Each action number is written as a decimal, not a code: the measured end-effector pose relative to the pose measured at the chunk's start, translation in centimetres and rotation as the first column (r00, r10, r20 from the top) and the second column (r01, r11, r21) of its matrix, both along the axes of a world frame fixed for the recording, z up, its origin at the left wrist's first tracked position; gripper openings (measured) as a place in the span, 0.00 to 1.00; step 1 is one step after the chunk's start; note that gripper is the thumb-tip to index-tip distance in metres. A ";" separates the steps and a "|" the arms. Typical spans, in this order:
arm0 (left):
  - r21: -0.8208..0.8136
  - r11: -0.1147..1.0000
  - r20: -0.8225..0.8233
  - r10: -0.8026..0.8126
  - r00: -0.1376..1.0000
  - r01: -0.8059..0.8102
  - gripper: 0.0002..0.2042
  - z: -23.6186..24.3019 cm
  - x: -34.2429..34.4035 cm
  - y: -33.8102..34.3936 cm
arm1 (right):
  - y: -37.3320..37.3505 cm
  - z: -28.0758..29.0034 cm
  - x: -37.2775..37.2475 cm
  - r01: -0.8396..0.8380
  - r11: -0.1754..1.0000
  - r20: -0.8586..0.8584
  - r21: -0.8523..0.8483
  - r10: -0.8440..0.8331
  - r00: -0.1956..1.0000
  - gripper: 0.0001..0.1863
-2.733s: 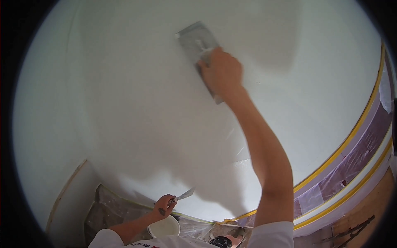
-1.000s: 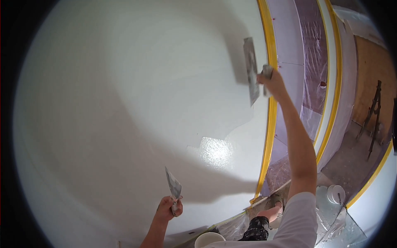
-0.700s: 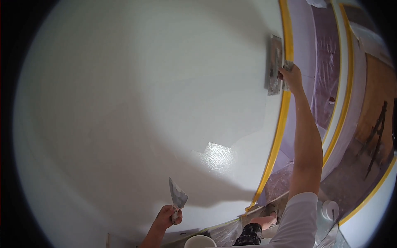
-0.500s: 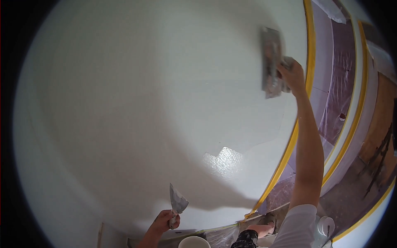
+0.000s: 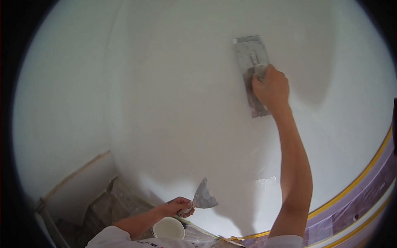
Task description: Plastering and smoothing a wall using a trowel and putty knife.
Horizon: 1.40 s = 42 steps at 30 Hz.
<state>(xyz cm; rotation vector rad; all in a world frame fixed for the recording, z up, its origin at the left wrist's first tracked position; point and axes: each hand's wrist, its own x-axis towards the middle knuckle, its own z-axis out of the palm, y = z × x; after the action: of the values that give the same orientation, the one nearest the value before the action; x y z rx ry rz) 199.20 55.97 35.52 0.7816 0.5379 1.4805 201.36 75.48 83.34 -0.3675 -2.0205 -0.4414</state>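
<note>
My right hand [image 5: 273, 87] is wrapped round the handle of a rectangular steel plastering trowel [image 5: 251, 56], held up against a smooth white wall [image 5: 178, 91]. The trowel's long blade stands nearly upright, tilted a little. Low in front of me, my left hand [image 5: 180, 204] grips a putty knife [image 5: 205, 196] by its smeared handle. Its wide blade points up and to the right, apart from the trowel. A white bucket [image 5: 168, 228] stands below my left forearm.
Yellow tape [image 5: 351, 190] edges the wall at lower right, beside purplish plastic sheeting [image 5: 345, 213]. At lower left, more clear plastic sheeting [image 5: 105, 204] covers things near a wooden-edged ledge [image 5: 78, 171]. The wall's corner runs up on the left.
My view has swung to the right, away from nothing on the wall but toward its left corner. The trowel has moved left along the wall, away from the yellow-taped edge.
</note>
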 end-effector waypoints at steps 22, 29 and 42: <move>-0.145 0.651 0.136 0.759 0.637 -0.745 0.14 -10.6 7.7 -2.1 | 9.0 -36.9 -14.6 -0.157 0.869 0.585 -0.469 0.438 0.683 0.06; -0.092 0.749 -0.125 0.646 0.753 -0.657 0.15 -8.1 3.5 -3.9 | 10.1 -38.7 3.8 -0.420 -0.639 -0.763 -0.644 0.503 0.405 0.08; -0.155 0.818 -0.222 0.517 0.827 -0.553 0.14 -10.0 -0.3 3.8 | 15.6 -55.2 21.7 0.280 0.043 0.255 -0.959 0.563 0.787 0.13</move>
<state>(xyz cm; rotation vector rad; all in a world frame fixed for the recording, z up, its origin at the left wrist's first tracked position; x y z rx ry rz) 198.89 59.79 25.48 0.6102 1.1023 1.8417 223.06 91.07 28.12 -0.9283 -2.6644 1.4550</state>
